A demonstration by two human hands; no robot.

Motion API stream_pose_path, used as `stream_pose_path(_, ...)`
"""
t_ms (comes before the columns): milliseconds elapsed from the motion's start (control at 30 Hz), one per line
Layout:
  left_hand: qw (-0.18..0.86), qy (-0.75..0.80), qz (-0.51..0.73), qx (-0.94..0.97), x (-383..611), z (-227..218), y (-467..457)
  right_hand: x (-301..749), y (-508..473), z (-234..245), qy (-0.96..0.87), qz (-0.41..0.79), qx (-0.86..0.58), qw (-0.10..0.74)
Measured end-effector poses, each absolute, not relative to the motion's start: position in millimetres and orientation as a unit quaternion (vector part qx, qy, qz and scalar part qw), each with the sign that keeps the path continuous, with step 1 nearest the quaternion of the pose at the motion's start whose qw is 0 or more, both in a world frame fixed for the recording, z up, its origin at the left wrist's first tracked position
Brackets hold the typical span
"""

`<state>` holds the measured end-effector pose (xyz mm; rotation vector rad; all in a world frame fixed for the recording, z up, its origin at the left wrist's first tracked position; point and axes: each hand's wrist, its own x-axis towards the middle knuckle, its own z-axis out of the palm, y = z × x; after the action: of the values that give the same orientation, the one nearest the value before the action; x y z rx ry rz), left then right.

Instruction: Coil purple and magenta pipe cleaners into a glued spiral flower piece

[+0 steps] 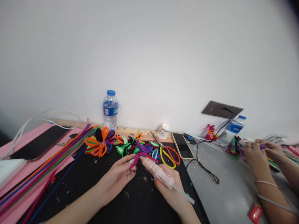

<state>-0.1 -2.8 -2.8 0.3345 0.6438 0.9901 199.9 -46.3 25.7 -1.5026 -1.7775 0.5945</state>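
Observation:
Between thumb and fingers, my left hand (123,172) pinches a bent magenta pipe cleaner (134,162). My right hand (171,186) is wrapped round a pink hot glue gun (158,172), with a clear glue stick (183,193) poking out of its back end. The gun's nozzle points at the magenta pipe cleaner, very close to it; whether they touch I cannot tell. Just behind the hands lie looped pipe-cleaner pieces in green, white and purple (123,147). An orange pipe-cleaner flower (102,143) is to their left. Scissors (167,152) with yellow and red handles lie to the right.
Long pipe cleaners (49,168) lie on pink paper at left, near a dark tablet (39,143). A water bottle (110,112) and paper cup (163,132) stand by the wall. Right are a phone (182,145), black cable (207,169) and another person's hands (259,152).

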Motion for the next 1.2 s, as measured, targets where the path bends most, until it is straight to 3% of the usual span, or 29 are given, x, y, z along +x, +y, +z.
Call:
stream_pose_path(567, 0.834, 0.281, 0.445, 0.166, 0.6, -2.9, -4.5, 200.8, -45.6, 27.1, -0.684, 0.258, -0.579, 0.362)
stream_pose_path(1200, 0.835, 0.286, 0.444, 0.152, 1.0, -1.0, -5.3, 209.7, -44.4, 22.1, -0.755, 0.166, -0.53, 0.348)
